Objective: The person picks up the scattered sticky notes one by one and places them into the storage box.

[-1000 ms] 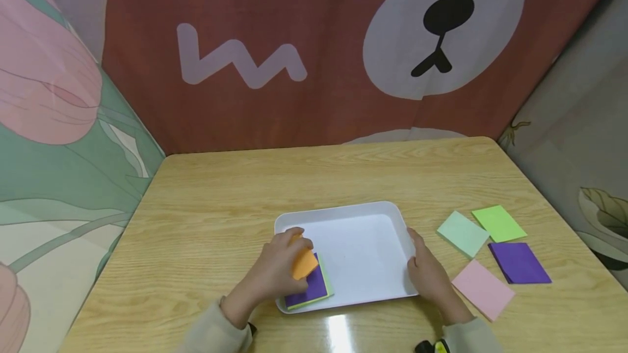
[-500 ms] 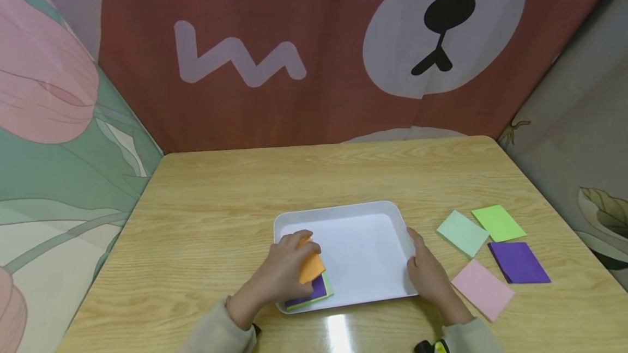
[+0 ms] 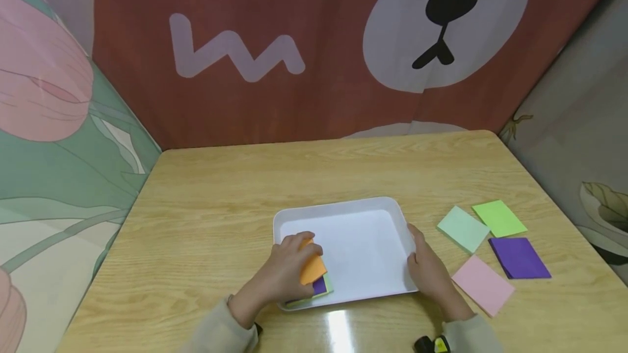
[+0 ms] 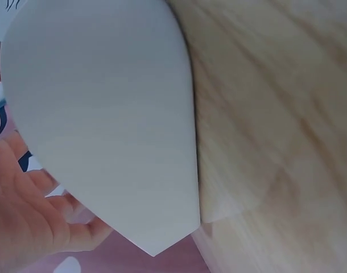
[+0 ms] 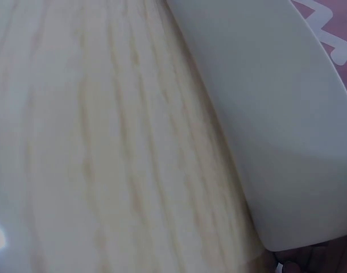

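Observation:
In the head view, my left hand (image 3: pixel 283 270) grips an orange sticky note pad (image 3: pixel 313 270) between thumb and fingers, over the left end of a white tray (image 3: pixel 365 249). Beneath it lie a purple pad (image 3: pixel 320 286), mostly covered, and the green edges of pads below that. My right hand (image 3: pixel 429 268) holds the tray's right wall, thumb at the rim. The left wrist view has the tray's outer wall (image 4: pixel 105 131) in front, with my left fingers partly behind it. Tray wall (image 5: pixel 276 131) and tabletop fill most of the right wrist view.
To the tray's right on the wooden table (image 3: pixel 221 189) lie a mint pad (image 3: pixel 463 229), a lime green pad (image 3: pixel 500 218), another purple pad (image 3: pixel 520 258) and a pink pad (image 3: pixel 483 286). A curtain (image 3: pixel 333 97) with a bear print hangs behind the table.
My left hand has shifted slightly to the right with the orange pad, which now hides more of the purple one. The right hand stays at the tray's wall. The head view has tilted a little.

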{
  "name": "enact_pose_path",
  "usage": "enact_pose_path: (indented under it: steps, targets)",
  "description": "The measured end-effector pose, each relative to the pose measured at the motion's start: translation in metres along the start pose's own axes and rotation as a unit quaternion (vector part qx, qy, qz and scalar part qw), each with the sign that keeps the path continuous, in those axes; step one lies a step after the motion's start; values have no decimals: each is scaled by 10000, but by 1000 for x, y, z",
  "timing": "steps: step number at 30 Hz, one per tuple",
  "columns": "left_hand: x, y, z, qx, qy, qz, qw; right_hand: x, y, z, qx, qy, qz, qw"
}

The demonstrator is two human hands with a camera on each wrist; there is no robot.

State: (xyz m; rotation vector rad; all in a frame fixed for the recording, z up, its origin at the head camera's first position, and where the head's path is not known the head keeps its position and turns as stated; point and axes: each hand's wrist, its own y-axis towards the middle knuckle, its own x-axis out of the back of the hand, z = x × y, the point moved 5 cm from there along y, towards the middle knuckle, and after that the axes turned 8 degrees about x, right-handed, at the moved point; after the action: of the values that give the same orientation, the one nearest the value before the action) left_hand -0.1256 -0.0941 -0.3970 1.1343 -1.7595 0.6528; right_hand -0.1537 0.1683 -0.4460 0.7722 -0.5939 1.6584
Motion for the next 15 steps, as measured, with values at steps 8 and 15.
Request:
enact_pose_path:
  steps: [8,15]
  targets:
    - [-3,0,1,12,52,134,9999,0,1,1,-8,-14,30,10000]
    - [-7,-1,1,112,32,368,9993,0,1,0,36,-40,-16,10000]
